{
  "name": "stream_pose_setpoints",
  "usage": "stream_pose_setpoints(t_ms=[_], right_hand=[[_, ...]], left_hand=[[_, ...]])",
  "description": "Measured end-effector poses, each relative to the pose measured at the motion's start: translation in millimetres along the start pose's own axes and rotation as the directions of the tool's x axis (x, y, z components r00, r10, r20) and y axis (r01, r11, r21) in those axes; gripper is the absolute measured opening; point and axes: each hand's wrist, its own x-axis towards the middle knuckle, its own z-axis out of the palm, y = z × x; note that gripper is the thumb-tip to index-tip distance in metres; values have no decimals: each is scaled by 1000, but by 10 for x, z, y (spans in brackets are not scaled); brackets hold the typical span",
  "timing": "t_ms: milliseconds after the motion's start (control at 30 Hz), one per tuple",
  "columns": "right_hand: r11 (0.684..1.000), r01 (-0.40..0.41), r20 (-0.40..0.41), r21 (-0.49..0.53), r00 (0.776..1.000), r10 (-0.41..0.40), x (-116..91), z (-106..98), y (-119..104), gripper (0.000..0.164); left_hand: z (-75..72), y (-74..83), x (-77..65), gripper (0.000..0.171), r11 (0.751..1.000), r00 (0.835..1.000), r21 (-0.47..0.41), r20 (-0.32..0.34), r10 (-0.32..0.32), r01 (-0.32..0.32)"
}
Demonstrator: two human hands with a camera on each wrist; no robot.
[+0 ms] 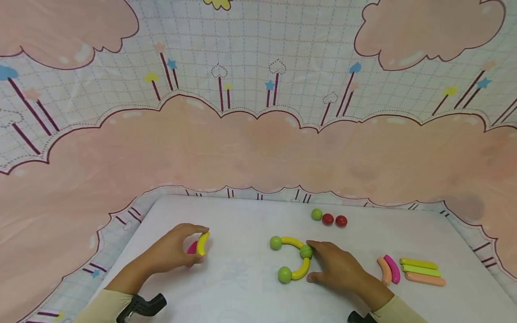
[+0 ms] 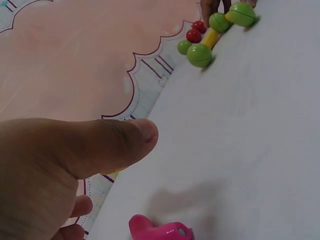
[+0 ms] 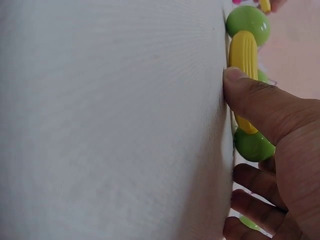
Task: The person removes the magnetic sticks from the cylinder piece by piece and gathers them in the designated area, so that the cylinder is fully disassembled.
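My left hand [image 1: 175, 249] pinches a curved yellow stick [image 1: 202, 243] between thumb and fingertips. A curved magenta stick [image 2: 160, 230] lies beneath it on the table, partly hidden by the hand in the head view. My right hand [image 1: 337, 267] is at the right side of a joined toy shape, its thumb overlapping a curved yellow stick [image 3: 243, 55] in the right wrist view. That shape has an upper yellow stick [image 1: 291, 241] and a lower one, meeting at a middle green ball [image 1: 306, 252]. Its ends carry an upper green ball [image 1: 276, 242] and a lower green ball [image 1: 284, 275].
Behind the shape, a loose green ball [image 1: 317, 214] and two red balls [image 1: 328, 219] sit in a row. Right of my right hand lie curved orange [image 1: 384, 271] and magenta sticks [image 1: 392, 269], beside straight sticks [image 1: 420, 271]. A patterned cloth [image 1: 258, 152] surrounds the white tabletop [image 1: 238, 296].
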Motion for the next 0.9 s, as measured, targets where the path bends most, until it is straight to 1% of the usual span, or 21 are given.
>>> stream_pose_setpoints(t_ms=[267,400,533,567,667,767,900], right_hand=[[1000,5,3,7,1000,-5,-3,-3,6,90],[1000,1,4,10,1000,-1,2,4,6,91],[1000,-4,2,8,1000,4,4,3,11,91],[1000,-4,1,8,1000,4,5,3,12,90],[1000,-4,0,6,1000,4,6,2,7,90],[1000,-2,-2,3,1000,2,8,2,5,90],[1000,-2,2,4,1000,2,13,5,10,91]], left_hand=[[-89,-185,-69,69,998,998,-4,-15,63,-63],[-113,-265,-96,70,999,999,-8,-1,39,-39],[-124,-321,-120,71,1000,1000,-12,11,-17,17],[-124,-336,-128,72,1000,1000,-11,8,-23,23],[-124,-390,-149,71,1000,1000,-1,-3,-16,16],[-118,-433,-163,69,1000,1000,7,1,-11,11],[-99,-467,-168,68,999,999,5,26,-41,41]])
